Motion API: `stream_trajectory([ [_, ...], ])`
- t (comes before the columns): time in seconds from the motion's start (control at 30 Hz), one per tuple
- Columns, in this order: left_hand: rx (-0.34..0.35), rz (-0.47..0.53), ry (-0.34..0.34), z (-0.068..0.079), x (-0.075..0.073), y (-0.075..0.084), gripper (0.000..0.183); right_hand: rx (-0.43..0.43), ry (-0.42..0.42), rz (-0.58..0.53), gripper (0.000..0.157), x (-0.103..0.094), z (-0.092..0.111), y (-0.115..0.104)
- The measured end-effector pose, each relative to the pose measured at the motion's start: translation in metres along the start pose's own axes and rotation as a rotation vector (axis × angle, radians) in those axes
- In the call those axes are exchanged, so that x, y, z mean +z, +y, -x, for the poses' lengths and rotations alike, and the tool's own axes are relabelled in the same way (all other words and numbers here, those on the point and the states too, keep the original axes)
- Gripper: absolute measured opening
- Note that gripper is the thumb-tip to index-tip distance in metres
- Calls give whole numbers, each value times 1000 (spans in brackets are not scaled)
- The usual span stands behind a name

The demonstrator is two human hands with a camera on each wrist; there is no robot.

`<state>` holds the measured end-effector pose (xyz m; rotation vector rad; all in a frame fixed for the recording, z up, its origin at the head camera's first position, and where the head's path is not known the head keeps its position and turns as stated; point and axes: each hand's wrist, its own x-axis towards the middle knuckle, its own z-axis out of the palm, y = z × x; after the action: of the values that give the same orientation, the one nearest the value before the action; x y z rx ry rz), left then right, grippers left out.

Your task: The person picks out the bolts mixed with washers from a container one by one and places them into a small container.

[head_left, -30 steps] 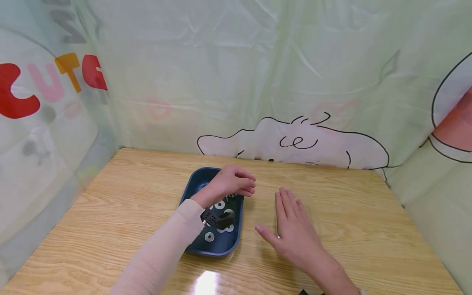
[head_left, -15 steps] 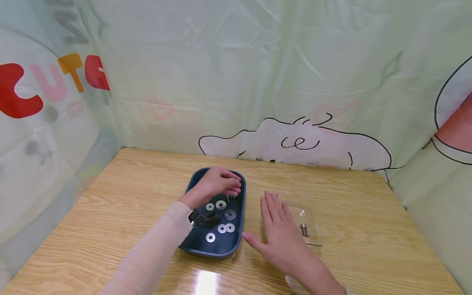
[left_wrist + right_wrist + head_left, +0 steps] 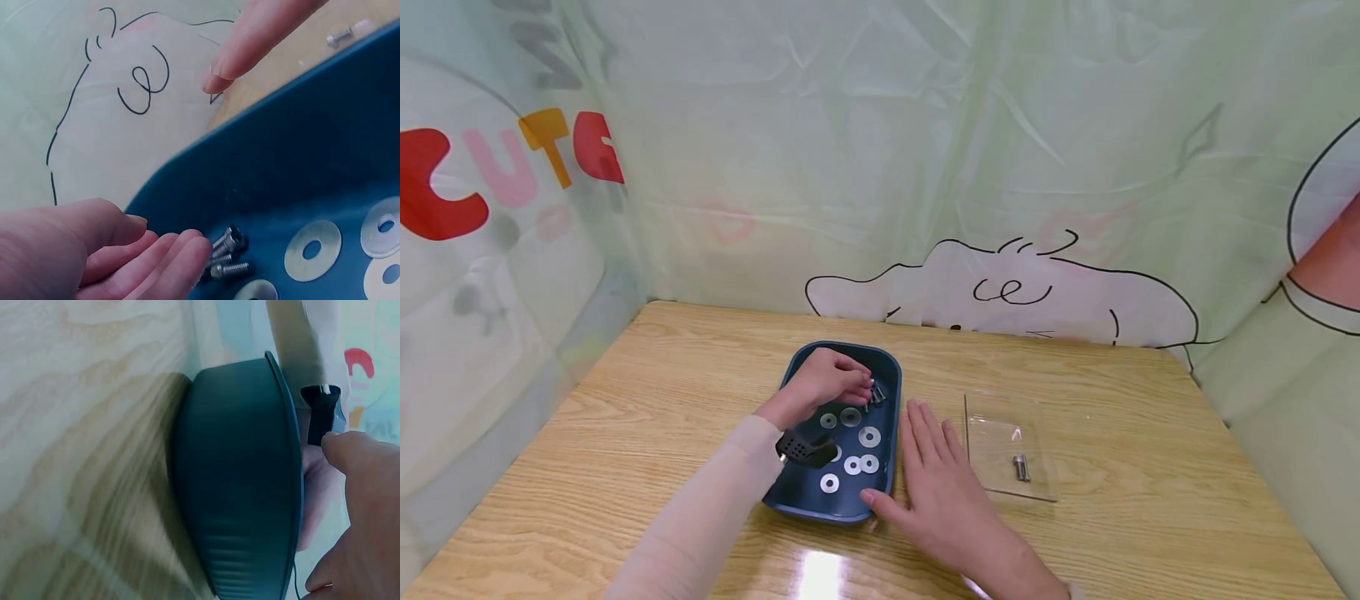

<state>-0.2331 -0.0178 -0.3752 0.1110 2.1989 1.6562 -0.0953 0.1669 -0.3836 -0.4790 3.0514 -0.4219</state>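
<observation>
My left hand (image 3: 826,379) reaches over the far part of a dark blue tray (image 3: 820,515). Its fingers are loosely bent beside a small heap of metal bolts (image 3: 230,240), and the fingertips seem to touch them in the left wrist view. Thumb and fingers stand apart, with nothing seen between them. Flat metal washers (image 3: 869,436) lie scattered across the tray floor. My right hand (image 3: 946,500) is held with straight fingers along the tray's right side, its thumb at the near right rim. The right wrist view shows this hand (image 3: 372,494) beside the tray's outer wall (image 3: 237,456).
Right of my right hand, a shallow clear plastic box (image 3: 988,429) holds a few metal bolts (image 3: 1021,468). Everything stands on a wood-grain table (image 3: 1150,467). A printed curtain (image 3: 880,150) hangs along its back and sides.
My left hand has moved left and down into the tray, towards the bolts. The right hand has shifted left from over the clear box to the tray's side, uncovering the box.
</observation>
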Motion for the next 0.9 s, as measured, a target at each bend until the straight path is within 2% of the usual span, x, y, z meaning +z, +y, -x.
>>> stream_trajectory([
  [0.3, -38, -90, 59, 0, 1, -7, 27, 11, -27, -13, 103, 7, 1, -7],
  [0.53, -73, -160, 96, -2, 5, -9, 25, 2, -4, -7, 103, 13, 3, -7],
  [0.9, -88, -194, 67, 0, 7, -8, 20, 11, -30, 1, 104, 13, 1, -8],
])
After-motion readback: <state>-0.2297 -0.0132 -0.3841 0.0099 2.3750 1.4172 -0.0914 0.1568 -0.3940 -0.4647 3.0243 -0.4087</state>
